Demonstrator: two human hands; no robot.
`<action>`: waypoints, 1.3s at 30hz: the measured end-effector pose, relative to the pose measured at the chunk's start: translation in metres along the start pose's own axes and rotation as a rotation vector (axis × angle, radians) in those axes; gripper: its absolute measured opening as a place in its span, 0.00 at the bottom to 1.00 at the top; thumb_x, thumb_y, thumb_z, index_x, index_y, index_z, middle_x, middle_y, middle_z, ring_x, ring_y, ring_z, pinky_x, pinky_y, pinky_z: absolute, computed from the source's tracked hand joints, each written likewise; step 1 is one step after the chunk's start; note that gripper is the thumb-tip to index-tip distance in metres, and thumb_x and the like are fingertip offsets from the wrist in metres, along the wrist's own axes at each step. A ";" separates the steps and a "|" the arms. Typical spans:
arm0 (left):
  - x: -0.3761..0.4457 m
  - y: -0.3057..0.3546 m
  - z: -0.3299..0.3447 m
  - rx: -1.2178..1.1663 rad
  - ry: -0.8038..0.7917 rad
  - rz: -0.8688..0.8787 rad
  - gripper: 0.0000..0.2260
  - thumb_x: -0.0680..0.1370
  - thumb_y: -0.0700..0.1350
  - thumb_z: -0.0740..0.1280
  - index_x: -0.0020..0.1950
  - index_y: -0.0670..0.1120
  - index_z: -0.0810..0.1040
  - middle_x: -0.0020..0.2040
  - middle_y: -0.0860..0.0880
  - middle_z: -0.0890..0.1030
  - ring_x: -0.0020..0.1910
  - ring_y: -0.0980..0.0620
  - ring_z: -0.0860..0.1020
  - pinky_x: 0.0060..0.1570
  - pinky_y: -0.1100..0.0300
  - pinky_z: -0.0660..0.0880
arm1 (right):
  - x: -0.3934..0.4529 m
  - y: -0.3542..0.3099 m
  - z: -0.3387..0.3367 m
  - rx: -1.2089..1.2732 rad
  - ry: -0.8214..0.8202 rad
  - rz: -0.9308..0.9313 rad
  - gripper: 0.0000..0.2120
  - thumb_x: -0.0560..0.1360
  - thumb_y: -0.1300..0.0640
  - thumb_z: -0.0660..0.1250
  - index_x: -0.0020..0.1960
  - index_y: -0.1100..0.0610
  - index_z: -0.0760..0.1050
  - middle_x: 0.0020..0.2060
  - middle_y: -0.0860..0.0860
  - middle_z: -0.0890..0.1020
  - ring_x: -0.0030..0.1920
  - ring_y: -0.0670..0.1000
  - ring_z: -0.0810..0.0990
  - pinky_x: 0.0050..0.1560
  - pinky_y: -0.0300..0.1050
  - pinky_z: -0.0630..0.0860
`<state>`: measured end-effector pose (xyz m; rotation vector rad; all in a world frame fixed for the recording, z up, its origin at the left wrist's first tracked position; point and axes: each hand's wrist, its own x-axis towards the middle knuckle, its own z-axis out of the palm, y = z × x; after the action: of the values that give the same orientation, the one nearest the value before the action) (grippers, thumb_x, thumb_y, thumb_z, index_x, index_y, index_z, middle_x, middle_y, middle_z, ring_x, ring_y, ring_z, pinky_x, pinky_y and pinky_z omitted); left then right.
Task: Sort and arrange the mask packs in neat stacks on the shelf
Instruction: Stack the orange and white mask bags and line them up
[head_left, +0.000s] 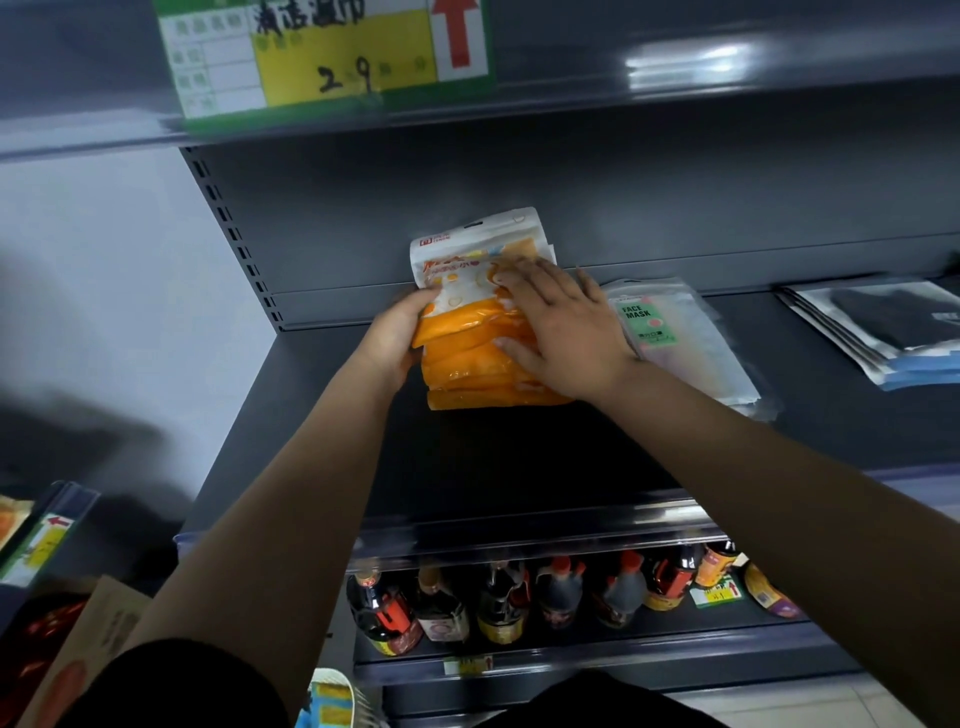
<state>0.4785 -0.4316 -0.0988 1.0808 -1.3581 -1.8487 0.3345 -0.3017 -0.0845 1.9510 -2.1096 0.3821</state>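
A stack of orange mask packs (470, 364) with white printed tops lies at the back left of the dark grey shelf (519, 457). My left hand (395, 338) grips the stack's left side. Pressed flat on top of the stack is my right hand (561, 332), fingers spread. Just right of the stack lies a pile of clear packs with a green "FACE MASK" label (675, 343), touching my right wrist. A third pile of silver and dark packs (878, 327) sits at the far right of the same shelf.
An upper shelf with a yellow and green price tag (332, 57) hangs overhead. Below, a shelf holds several dark sauce bottles (509, 597). A cardboard box (93, 634) stands at the lower left, beside another rack edge (47, 530).
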 end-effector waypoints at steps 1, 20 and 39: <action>0.000 0.001 0.001 0.011 -0.002 0.003 0.17 0.79 0.50 0.63 0.66 0.46 0.73 0.56 0.45 0.80 0.52 0.48 0.80 0.46 0.53 0.78 | -0.001 0.002 0.000 0.066 0.033 0.035 0.32 0.77 0.41 0.58 0.76 0.52 0.55 0.75 0.52 0.60 0.76 0.54 0.56 0.74 0.56 0.52; 0.008 0.023 0.030 0.148 0.078 -0.104 0.17 0.79 0.52 0.63 0.67 0.51 0.71 0.51 0.44 0.81 0.49 0.44 0.81 0.51 0.47 0.79 | -0.009 0.024 0.009 0.031 -0.098 0.119 0.27 0.81 0.43 0.49 0.77 0.47 0.48 0.77 0.51 0.56 0.76 0.54 0.53 0.75 0.56 0.48; -0.006 0.012 0.019 0.322 0.177 0.217 0.18 0.80 0.47 0.63 0.69 0.48 0.69 0.56 0.51 0.75 0.51 0.51 0.76 0.50 0.56 0.75 | -0.001 0.019 -0.006 0.048 -0.041 0.086 0.35 0.76 0.38 0.58 0.77 0.53 0.53 0.76 0.52 0.58 0.77 0.53 0.53 0.75 0.49 0.50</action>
<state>0.4647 -0.4217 -0.0830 1.1710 -1.6312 -1.3764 0.3156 -0.2973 -0.0802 1.9138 -2.2353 0.4162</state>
